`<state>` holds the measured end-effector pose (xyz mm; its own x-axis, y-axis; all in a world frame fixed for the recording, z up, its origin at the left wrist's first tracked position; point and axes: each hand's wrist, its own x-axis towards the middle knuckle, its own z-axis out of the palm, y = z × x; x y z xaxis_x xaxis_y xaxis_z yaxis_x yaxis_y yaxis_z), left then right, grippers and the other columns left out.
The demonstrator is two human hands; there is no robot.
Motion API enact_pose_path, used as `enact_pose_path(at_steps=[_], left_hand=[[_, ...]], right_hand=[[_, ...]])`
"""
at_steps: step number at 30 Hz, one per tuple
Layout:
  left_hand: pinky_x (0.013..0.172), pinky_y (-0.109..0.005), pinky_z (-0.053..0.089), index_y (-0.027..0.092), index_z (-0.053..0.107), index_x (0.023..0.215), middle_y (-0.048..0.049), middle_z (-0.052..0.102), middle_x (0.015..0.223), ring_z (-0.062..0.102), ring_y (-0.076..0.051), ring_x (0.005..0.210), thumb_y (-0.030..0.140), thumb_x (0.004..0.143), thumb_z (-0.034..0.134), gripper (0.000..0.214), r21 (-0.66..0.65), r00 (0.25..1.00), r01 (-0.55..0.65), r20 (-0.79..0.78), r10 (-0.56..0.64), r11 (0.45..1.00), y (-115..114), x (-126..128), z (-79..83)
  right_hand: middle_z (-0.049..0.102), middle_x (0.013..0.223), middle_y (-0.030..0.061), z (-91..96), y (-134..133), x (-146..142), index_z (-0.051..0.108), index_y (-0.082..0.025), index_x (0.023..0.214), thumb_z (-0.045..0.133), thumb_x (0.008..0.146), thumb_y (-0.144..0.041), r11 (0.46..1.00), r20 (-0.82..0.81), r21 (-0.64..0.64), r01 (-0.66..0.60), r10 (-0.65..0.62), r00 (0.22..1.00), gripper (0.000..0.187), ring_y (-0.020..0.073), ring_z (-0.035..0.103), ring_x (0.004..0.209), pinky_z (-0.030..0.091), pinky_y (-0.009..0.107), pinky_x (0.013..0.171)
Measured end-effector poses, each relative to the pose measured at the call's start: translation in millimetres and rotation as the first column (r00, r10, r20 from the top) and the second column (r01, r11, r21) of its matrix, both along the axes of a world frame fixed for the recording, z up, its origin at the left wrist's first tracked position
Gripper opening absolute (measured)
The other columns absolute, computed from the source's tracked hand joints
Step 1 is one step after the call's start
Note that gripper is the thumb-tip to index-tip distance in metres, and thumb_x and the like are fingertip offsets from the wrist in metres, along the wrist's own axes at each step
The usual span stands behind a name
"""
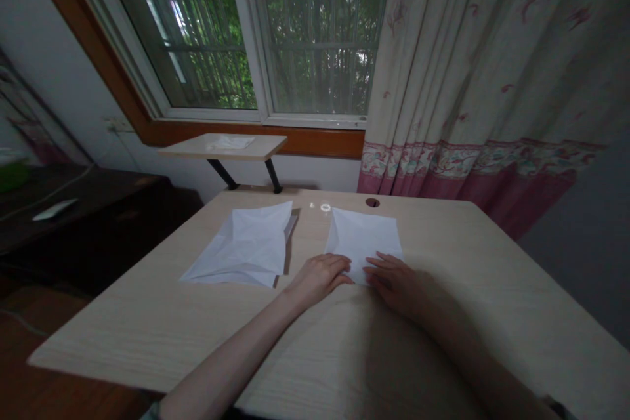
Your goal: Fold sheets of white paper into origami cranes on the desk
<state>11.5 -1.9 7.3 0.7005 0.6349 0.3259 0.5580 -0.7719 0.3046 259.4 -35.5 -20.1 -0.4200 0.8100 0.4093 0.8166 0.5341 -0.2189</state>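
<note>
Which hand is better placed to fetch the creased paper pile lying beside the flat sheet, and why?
The left hand. It rests on the near left corner of the flat sheet, right beside the creased paper pile. The right hand lies on the sheet's far side and would probably have to cross over the left.

I'm at a light wood desk [492,289] under a barred window [246,33] — green foliage outside, dim daylight. Floral curtain [492,65] with pink hem on my right, small wall shelf [224,146] ahead, dark cabinet [73,210] left.
</note>
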Motion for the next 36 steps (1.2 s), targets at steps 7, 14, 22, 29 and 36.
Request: enact_pose_path(at_steps=[7, 14, 22, 29, 36], left_hand=[[0.092, -0.034, 0.053, 0.019, 0.066, 0.105, -0.0037, 0.072, 0.112, 0.068, -0.020, 0.103, 0.031, 0.100, 0.050, 0.020, 0.049, 1.000, 0.004, -0.022, -0.003, 0.999, 0, 0, -0.1], [0.089, -0.033, 0.054, 0.020, 0.066, 0.102, -0.0035, 0.073, 0.112, 0.069, -0.020, 0.101, 0.029, 0.099, 0.051, 0.018, 0.088, 0.999, -0.039, -0.031, 0.041, 0.995, 0, 1, 0.9], [0.088, -0.034, 0.055, 0.020, 0.064, 0.108, -0.0022, 0.072, 0.112, 0.069, -0.021, 0.100, 0.029, 0.099, 0.050, 0.018, 0.061, 0.994, -0.104, -0.027, 0.105, 0.993, 3, 1, -2.9], [0.091, -0.034, 0.054, 0.021, 0.063, 0.109, -0.0020, 0.069, 0.119, 0.063, -0.021, 0.111, 0.028, 0.100, 0.048, 0.019, 0.050, 0.980, -0.201, 0.010, 0.201, 0.978, 2, 0, -2.6], [0.091, -0.033, 0.055, 0.020, 0.063, 0.110, -0.0038, 0.067, 0.123, 0.063, -0.020, 0.112, 0.027, 0.101, 0.045, 0.021, 0.076, 0.975, -0.222, 0.030, 0.220, 0.972, 5, -1, -9.0]], right_hand=[[0.065, 0.129, 0.0095, 5.3, -2, 1, 0.071, -0.023, 0.115, 0.062, 0.085, -0.027, 0.993, -0.001, -0.120, -0.001, 0.001, 1.000, 0.032, 0.0303, 0.054, 0.127, 0.040, 0.055, 0.108], [0.059, 0.137, 0.0021, 12.4, -6, 0, 0.065, -0.031, 0.125, 0.052, 0.085, -0.014, 0.980, 0.011, -0.180, -0.085, 0.088, 0.996, 0.045, 0.0282, 0.043, 0.137, 0.028, 0.061, 0.113], [0.068, 0.124, 0.0024, 10.8, -1, 8, 0.071, -0.028, 0.114, 0.052, 0.078, -0.009, 0.977, -0.071, -0.207, -0.057, 0.043, 0.997, 0.046, 0.0251, 0.055, 0.127, 0.033, 0.055, 0.113], [0.077, 0.099, 0.0031, 1.8, 9, 16, 0.070, -0.026, 0.110, 0.057, 0.084, -0.025, 0.988, -0.235, -0.121, 0.094, -0.121, 0.965, 0.030, 0.0232, 0.072, 0.095, 0.037, 0.057, 0.110], [0.076, 0.078, 0.0017, -1.3, 18, 16, 0.070, -0.026, 0.099, 0.060, 0.083, -0.047, 0.960, -0.437, -0.047, 0.275, -0.267, 0.859, 0.028, 0.0237, 0.071, 0.074, 0.047, 0.051, 0.097]])
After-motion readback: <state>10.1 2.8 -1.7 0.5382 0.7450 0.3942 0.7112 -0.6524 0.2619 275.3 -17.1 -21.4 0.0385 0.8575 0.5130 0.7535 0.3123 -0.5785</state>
